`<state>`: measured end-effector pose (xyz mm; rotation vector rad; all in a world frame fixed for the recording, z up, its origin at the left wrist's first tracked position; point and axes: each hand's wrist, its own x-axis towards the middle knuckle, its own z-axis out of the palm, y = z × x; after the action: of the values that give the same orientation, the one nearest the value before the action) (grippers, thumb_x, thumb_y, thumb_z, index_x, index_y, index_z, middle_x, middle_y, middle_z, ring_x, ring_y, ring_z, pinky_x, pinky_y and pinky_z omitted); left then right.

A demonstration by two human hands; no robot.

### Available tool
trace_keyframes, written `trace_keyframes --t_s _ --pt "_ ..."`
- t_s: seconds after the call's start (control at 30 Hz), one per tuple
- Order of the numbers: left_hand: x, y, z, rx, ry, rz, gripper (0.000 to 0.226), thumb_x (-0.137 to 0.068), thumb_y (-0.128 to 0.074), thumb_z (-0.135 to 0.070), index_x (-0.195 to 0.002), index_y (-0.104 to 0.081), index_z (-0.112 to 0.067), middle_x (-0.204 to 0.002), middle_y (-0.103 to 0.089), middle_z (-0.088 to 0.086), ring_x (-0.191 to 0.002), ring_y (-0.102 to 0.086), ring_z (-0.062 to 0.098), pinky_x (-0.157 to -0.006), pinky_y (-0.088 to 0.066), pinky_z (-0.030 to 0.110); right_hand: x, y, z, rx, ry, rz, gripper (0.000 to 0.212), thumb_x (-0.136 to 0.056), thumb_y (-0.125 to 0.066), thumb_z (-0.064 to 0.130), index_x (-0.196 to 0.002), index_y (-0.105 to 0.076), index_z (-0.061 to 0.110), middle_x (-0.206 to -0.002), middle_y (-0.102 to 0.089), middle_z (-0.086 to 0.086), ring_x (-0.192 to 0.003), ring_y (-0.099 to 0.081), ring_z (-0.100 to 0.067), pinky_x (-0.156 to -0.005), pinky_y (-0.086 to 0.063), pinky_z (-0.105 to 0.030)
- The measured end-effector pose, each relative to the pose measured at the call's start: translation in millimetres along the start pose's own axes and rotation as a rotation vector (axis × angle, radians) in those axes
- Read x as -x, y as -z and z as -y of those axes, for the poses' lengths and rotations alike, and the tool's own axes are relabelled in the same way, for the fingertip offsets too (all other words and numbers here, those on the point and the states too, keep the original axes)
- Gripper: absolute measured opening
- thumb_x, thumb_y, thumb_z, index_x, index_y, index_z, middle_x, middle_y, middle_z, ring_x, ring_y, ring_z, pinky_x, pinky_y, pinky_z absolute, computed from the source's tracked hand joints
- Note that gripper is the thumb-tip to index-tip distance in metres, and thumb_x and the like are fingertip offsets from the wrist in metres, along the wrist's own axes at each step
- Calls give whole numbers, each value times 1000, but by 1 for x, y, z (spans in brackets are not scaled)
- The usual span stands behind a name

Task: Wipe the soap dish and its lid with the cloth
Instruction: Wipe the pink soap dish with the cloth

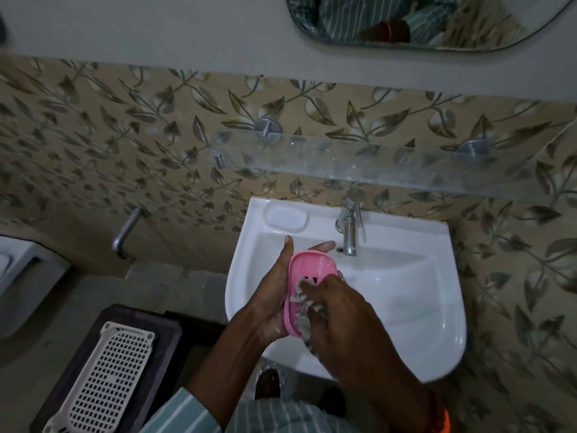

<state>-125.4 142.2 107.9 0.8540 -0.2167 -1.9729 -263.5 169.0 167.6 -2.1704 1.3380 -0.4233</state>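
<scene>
Over the white basin [406,307] my left hand [274,295] cradles a pink soap dish [307,270] from below and from the left, thumb up along its edge, fingertips showing past its far end. My right hand [340,317] presses a small grey, wet cloth [301,310] into the dish's inside, fingers curled over the cloth. Slots in the dish's bottom show just above the cloth. I cannot tell whether this pink piece is the dish or its lid; no second pink piece is in view.
A chrome tap [349,232] juts over the basin close to my left fingertips. A glass shelf [374,164] hangs on the wall above. A white perforated tray [106,379] lies on a dark stool at lower left. A mirror [421,20] is at the top.
</scene>
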Motion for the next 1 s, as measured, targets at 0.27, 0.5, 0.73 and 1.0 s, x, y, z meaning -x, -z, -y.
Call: trace_keyframes --t_s 0.27,0.5,0.73,1.0 --pt "1 -1 0 -1 -30 9 73 -95 -31 -74 -140 -61 -24 -113 -72 13 -102 -69 24 -99 -53 42 0 -9 8 -103 -120 -196 42 -85 -50 29 -119 -69 15 -119 -67 -10 -103 -67 -29 -87 -58 -45" --pt "4 -10 3 16 -76 -28 72 -94 -34 -74 -136 -64 -24 -121 -65 19 -109 -65 29 -105 -46 44 -3 -5 6 -312 -131 -190 32 -94 -60 14 -124 -65 24 -111 -58 16 -102 -51 7 -93 -33 -3" --pt "2 -12 18 6 -68 -32 71 -97 -30 -69 -139 -61 -21 -125 -72 15 -108 -72 27 -91 -60 40 -14 2 6 -274 -215 -314 26 -90 -67 14 -115 -71 13 -106 -71 3 -94 -61 -5 -81 -36 4" --pt "1 -11 20 14 -121 -19 71 -98 -28 -69 -139 -61 -23 -121 -72 14 -106 -72 26 -94 -59 40 -14 1 9 -254 -260 -308 22 -86 -71 15 -108 -72 13 -103 -73 -2 -94 -65 -12 -78 -41 -12"
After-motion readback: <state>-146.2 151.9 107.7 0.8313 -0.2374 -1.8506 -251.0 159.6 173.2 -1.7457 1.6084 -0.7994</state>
